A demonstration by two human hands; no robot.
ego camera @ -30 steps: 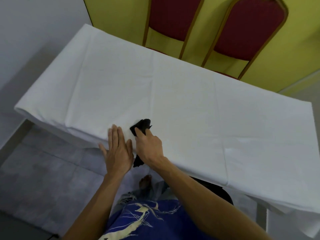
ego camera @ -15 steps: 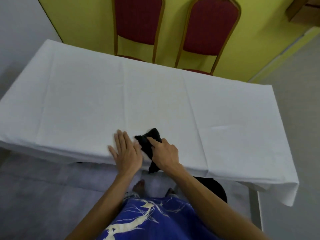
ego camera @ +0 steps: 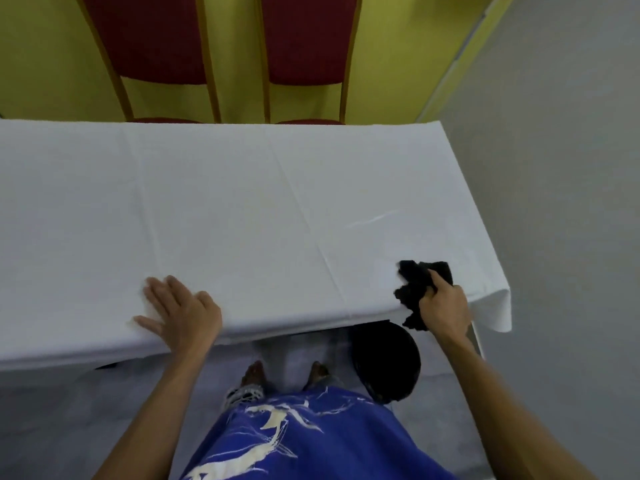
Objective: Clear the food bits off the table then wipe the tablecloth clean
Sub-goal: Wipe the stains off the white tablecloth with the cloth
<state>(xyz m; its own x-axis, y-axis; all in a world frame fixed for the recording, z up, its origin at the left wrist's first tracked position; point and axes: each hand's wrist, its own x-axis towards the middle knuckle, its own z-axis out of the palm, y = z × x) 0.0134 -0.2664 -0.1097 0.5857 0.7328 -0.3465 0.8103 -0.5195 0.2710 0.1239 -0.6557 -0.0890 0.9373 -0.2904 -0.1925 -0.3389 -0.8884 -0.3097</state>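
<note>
Head view: white tablecloth (ego camera: 242,202) covers the table, w/ fold creases running front to back. Left hand (ego camera: 183,315) lies flat on it near the front edge, fingers straight & spread, holding nothing. Right hand (ego camera: 443,306) is at the front right corner, fingers curled tight round a bunched black cloth (ego camera: 415,282). The cloth touches the tablecloth, and part of it hangs over the front edge. Two red chairs (ego camera: 152,39) stand behind the far edge, against a yellow wall (ego camera: 34,57). A dark round object (ego camera: 388,362) sits under the table beside the person's feet (ego camera: 254,372); can't tell what it is.
</note>
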